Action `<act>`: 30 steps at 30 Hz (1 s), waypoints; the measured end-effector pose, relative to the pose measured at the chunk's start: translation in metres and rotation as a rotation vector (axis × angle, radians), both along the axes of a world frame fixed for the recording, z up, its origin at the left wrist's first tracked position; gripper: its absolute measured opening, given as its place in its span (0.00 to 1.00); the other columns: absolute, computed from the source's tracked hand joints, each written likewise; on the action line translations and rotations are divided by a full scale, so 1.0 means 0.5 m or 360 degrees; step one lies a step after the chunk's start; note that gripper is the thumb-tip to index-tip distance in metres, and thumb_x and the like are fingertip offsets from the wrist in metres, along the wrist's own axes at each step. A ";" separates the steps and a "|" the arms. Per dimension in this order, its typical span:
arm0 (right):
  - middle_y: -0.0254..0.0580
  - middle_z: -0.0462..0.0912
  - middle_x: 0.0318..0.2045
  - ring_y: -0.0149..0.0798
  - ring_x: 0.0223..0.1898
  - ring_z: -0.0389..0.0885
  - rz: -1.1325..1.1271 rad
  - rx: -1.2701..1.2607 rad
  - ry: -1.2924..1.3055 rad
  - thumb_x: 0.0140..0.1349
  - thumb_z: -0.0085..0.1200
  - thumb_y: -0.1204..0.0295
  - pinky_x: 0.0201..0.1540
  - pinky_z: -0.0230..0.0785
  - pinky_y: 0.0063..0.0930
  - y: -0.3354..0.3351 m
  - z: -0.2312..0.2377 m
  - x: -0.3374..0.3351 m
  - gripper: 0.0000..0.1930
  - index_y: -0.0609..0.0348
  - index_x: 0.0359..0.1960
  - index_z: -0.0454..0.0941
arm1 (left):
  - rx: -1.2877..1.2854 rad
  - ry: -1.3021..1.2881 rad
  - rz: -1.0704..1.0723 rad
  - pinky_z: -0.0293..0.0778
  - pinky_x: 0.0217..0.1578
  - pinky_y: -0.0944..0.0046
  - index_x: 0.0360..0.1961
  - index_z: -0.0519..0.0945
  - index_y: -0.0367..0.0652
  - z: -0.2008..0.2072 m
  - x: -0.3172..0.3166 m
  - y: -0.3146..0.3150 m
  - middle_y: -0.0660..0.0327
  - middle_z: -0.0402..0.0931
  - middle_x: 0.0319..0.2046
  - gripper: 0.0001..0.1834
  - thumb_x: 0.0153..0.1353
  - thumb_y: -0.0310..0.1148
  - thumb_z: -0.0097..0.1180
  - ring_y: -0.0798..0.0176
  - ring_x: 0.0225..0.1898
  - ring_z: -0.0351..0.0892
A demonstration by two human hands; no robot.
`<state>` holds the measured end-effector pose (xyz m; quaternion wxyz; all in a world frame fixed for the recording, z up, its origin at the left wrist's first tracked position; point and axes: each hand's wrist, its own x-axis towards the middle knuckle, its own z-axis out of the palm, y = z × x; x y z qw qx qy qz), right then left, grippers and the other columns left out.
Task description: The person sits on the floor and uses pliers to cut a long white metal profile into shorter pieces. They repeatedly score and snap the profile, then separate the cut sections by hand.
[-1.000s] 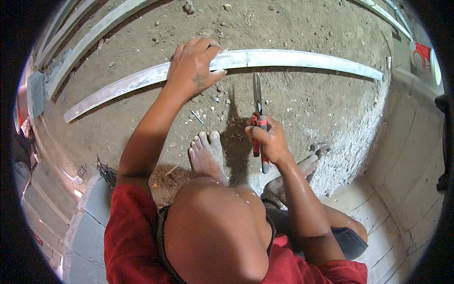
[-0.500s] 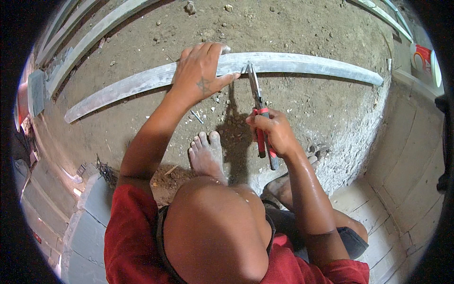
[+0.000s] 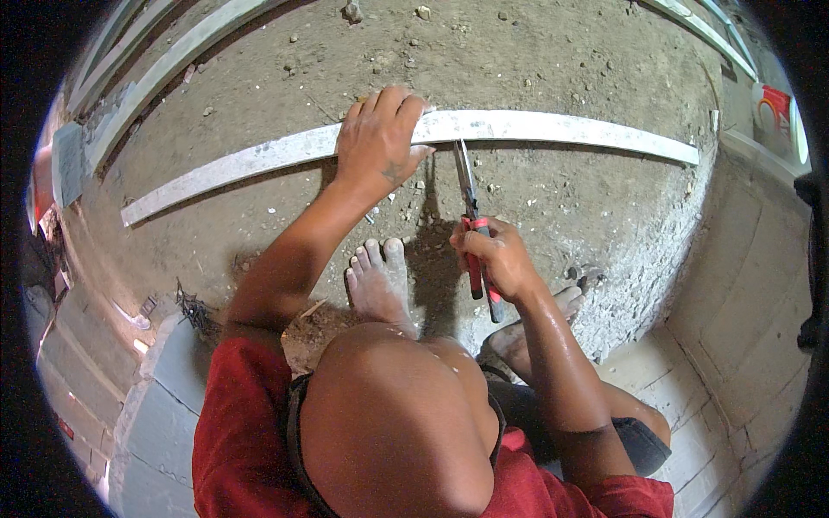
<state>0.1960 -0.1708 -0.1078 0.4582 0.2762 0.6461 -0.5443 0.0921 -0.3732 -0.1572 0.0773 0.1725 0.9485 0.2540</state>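
Note:
A long, narrow white strip of wood lies across the dirt in front of me, bowed by the lens. My left hand grips it left of its middle, fingers over the far edge and thumb on the near side. In my right hand are long-nosed pliers with red and black handles. Their jaws point away from me and meet the strip's near edge just right of my left thumb; whether they grip anything there is too small to tell.
More strips of wood lie at the far left, beside a grey block. A red and white bucket stands at the far right. My bare foot is on the dirt near the pliers. Tiled steps rise at lower left.
The strip has rolled, so a whiter, narrower face now shows on top. My left hand has turned with it and shifted slightly right. The pliers' tips have dropped to the near edge.

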 end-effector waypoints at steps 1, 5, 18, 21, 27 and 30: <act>0.40 0.81 0.26 0.32 0.25 0.77 0.0002 -0.0010 0.0017 0.55 0.54 0.66 0.29 0.69 0.27 0.000 0.000 -0.001 0.14 0.66 0.37 0.79 | -0.0009 -0.0010 -0.0003 0.69 0.51 0.51 0.49 0.78 0.46 0.000 0.001 0.000 0.57 0.73 0.48 0.32 0.41 0.41 0.75 0.49 0.51 0.74; 0.40 0.80 0.25 0.32 0.24 0.77 0.0098 0.0090 0.0162 0.55 0.55 0.66 0.28 0.68 0.27 -0.002 0.003 -0.008 0.14 0.66 0.35 0.79 | 0.0087 -0.0081 -0.0014 0.71 0.50 0.51 0.49 0.79 0.46 0.001 -0.004 -0.009 0.57 0.77 0.48 0.32 0.41 0.43 0.75 0.49 0.51 0.76; 0.53 0.83 0.32 0.48 0.33 0.82 0.0477 0.0536 0.0290 0.51 0.62 0.61 0.40 0.72 0.40 0.027 -0.001 0.002 0.21 0.65 0.40 0.78 | -0.0010 -0.0245 -0.0182 0.72 0.49 0.51 0.48 0.77 0.46 0.012 -0.045 -0.013 0.54 0.76 0.44 0.28 0.43 0.37 0.71 0.47 0.49 0.76; 0.62 0.81 0.41 0.61 0.43 0.80 0.0824 0.0778 0.0306 0.49 0.65 0.56 0.48 0.72 0.48 0.034 0.004 0.021 0.28 0.64 0.44 0.75 | 0.0028 0.0042 -0.0083 0.70 0.50 0.51 0.47 0.77 0.45 0.013 -0.007 -0.011 0.55 0.76 0.43 0.27 0.41 0.33 0.70 0.47 0.49 0.74; 0.57 0.78 0.44 0.61 0.46 0.78 0.1448 0.0995 0.0524 0.48 0.66 0.52 0.51 0.71 0.49 0.048 0.027 0.058 0.29 0.60 0.45 0.74 | -0.0036 -0.0007 -0.0064 0.69 0.49 0.50 0.47 0.74 0.45 0.017 0.001 -0.040 0.54 0.78 0.44 0.27 0.42 0.30 0.66 0.48 0.51 0.75; 0.55 0.80 0.39 0.56 0.44 0.79 0.1241 0.0676 0.0244 0.47 0.68 0.51 0.50 0.70 0.44 0.076 0.034 0.052 0.33 0.64 0.46 0.73 | -0.0040 -0.0060 -0.0046 0.69 0.48 0.51 0.45 0.72 0.44 0.019 0.009 -0.038 0.54 0.79 0.40 0.25 0.43 0.28 0.65 0.48 0.47 0.78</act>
